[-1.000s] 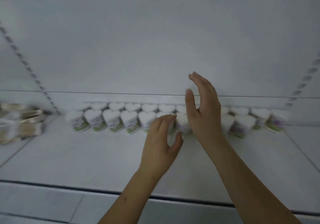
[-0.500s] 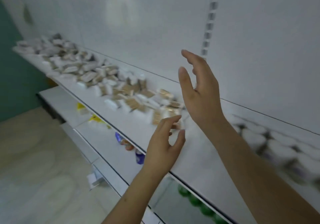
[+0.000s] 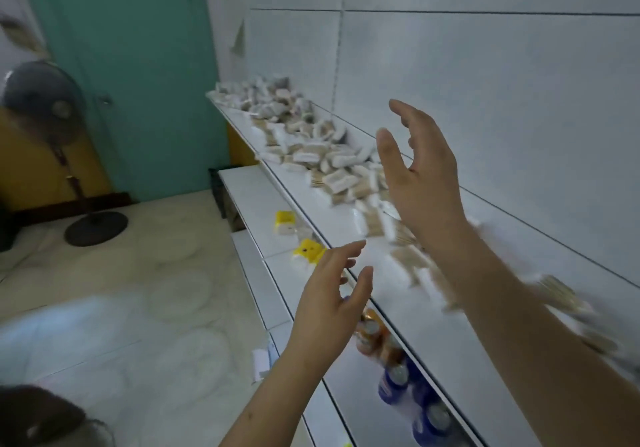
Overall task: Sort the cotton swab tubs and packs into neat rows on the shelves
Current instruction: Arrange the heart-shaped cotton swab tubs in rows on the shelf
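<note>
Bare forearms, no sleeves

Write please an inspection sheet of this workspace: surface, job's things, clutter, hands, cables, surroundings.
Surface: long white metal shelf, more white shelves below.
Job's things: loose heap of clear cotton swab packs along the shelf, not in rows; tubs not seen.
Clutter: small yellow packs on the lower shelf; blue-capped and orange bottles lower down.
Hands: left hand and right hand both raised, fingers relaxed, holding nothing.
Cables: nothing seen.
Surroundings: teal wall, black standing fan, pale tiled floor.
</note>
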Available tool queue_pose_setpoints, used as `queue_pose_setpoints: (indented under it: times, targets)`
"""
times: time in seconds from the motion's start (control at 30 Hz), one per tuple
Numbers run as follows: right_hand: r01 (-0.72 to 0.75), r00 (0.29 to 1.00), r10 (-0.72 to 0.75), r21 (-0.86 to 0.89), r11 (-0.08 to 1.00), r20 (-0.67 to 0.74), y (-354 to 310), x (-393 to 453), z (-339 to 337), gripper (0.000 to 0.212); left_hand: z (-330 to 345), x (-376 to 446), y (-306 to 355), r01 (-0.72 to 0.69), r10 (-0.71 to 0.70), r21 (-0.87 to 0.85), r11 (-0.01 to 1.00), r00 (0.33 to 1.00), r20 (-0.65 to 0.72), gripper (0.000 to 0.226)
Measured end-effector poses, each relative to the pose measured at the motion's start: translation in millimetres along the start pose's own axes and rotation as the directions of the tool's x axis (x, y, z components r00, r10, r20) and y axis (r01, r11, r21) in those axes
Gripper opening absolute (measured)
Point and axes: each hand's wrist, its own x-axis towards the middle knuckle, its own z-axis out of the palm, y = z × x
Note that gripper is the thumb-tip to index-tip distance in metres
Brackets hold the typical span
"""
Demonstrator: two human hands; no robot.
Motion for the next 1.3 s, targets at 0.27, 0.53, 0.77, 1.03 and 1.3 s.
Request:
queue_pose_setpoints:
  times: [0.27,0.53,0.77,1.03,1.3]
  targets:
    - [0.012,0.999,-0.011,-0.011,1.0,0.046,52.0,101.4,95.8,0.044,-47.5,106.4,-77.7,0.033,-0.03,0.041,0.999,0.996,-0.082,0.033]
    - [-0.068,0.996,0.066,0.032,0.997,0.056,115.7,220.6,204.4,0.045,-92.8,271.7,-141.2,0.059,-0.054,0.102,0.993,0.997,-0.05,0.037]
    - [-0.097,0.993,0.098,-0.006,0.995,0.073,148.5,300.3,310.2,0.046,-144.4,369.8,-204.4,0.057,-0.043,0.162,0.985,0.995,-0.09,0.041]
    - [-0.215,0.977,0.214,-0.057,0.975,-0.021,183.8,363.6,428.4,0.047,-229.8,486.1,-288.7,0.026,-0.024,0.114,0.993,0.999,-0.021,0.056]
    - [-0.327,0.943,0.298,-0.239,0.914,-0.15,199.8,412.5,499.7,0.048,-311.6,609.5,-346.4,-0.056,0.034,0.139,0.989,0.988,0.154,0.044]
